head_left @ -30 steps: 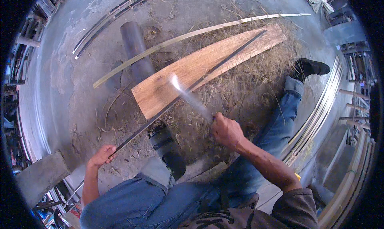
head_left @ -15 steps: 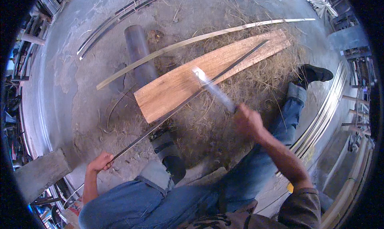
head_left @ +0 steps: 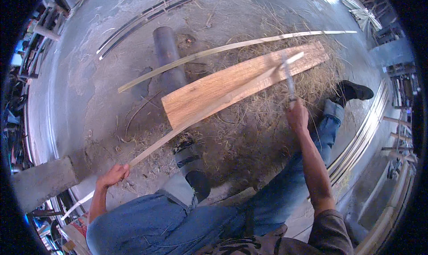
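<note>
My left hand (head_left: 113,175) is closed round the near end of a long, pale bamboo strip (head_left: 156,146). The strip slants up to the right across a wooden board (head_left: 205,85), pale face showing. In my right hand (head_left: 297,117) is the handle of a knife (head_left: 290,82) with a long blade. Motion smears the blade, which crosses the strip near its far end; whether it touches the strip I cannot tell. One end of the board lies near a dark round log or pipe (head_left: 167,45).
Thin shavings (head_left: 249,108) litter the floor round the board. Beyond it lies another long pale strip (head_left: 214,51), with dark strips (head_left: 142,21) farther off. A bundle of strips (head_left: 356,143) runs along my right leg. A grey block (head_left: 42,183) sits at the left.
The strip now shows its pale face where its dark side was up. The knife has moved right and away, toward the strip's far end. My left hand keeps its grip.
</note>
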The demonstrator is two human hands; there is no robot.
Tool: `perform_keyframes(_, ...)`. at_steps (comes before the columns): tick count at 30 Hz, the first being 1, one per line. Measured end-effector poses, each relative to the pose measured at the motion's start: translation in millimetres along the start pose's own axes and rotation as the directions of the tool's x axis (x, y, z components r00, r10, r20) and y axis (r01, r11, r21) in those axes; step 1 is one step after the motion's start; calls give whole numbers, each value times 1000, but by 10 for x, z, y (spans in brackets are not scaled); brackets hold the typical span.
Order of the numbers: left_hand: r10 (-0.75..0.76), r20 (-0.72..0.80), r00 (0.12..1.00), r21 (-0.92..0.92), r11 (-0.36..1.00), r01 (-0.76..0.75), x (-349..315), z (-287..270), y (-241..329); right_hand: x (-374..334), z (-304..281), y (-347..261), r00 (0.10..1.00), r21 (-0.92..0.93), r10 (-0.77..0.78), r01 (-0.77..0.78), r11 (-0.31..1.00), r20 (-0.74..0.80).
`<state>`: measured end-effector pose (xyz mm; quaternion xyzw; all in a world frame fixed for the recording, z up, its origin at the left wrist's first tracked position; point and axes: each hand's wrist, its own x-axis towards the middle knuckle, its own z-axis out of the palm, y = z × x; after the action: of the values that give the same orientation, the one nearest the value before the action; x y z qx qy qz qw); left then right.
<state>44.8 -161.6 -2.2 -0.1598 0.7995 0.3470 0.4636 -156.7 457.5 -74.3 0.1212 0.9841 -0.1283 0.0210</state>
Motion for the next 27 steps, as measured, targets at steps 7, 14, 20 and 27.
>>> perform_keyframes(7,56,68,996,-120,992,-48,176,-62,-384,-744,336,-656,894,-18,-291,316,949,341)
perform_keyframes(14,416,114,902,-20,909,-417,435,-177,566,-448,391,251,938,370,-200,86,925,284)
perform_keyframes(20,518,-124,847,-11,852,-523,764,322,903,-189,221,345,926,6,-210,219,976,314)
perform_keyframes(27,550,-277,788,161,835,-526,773,622,1522,395,370,1684,860,-202,-370,455,867,351)
